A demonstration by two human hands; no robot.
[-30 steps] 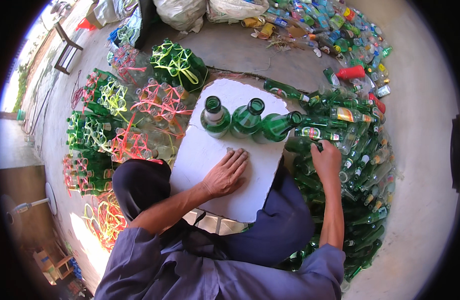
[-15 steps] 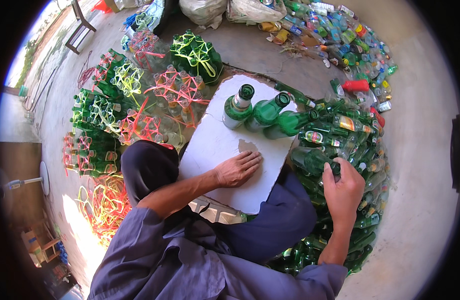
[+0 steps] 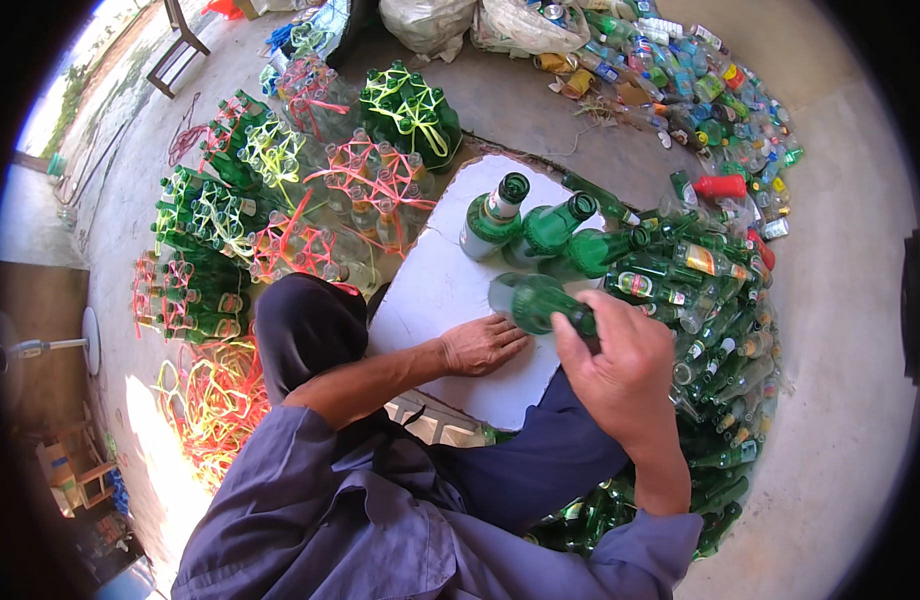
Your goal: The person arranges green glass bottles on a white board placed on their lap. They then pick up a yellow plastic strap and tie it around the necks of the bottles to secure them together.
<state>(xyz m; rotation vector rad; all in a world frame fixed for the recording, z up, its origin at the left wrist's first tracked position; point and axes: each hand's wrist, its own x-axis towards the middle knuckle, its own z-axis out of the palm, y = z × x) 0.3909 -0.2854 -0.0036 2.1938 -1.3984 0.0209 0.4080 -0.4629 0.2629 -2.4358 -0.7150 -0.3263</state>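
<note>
Nearest to my view, I have the right hand [image 3: 625, 365] with its fingers closed around the neck end of a green bottle [image 3: 540, 305]; I take it that the narrow neck suits a one-handed hold. That bottle is tilted over the right part of the white surface [image 3: 430, 315], its base toward the middle; I cannot tell whether the base touches. Just beside it, my left hand [image 3: 483, 346] lies palm down, fingers loosely extended and gripping nothing, probably to steady the surface.

Beyond the hands, three green bottles [image 3: 545, 230] stand in a row at the far right part of the surface, which leaves its near part bare for handling. To the right, loose glass bottles [image 3: 695, 258] lie piled within arm's reach. To the left, bundled bottles [image 3: 410, 115] stand upright, yellow or pink straps looped about their necks, seemingly to bind each group; a heap of loose straps [image 3: 215, 405] sits by the left knee.

Farthest off are plastic bottles [image 3: 705, 88] heaped against the wall and pale sacks [image 3: 427, 22].
</note>
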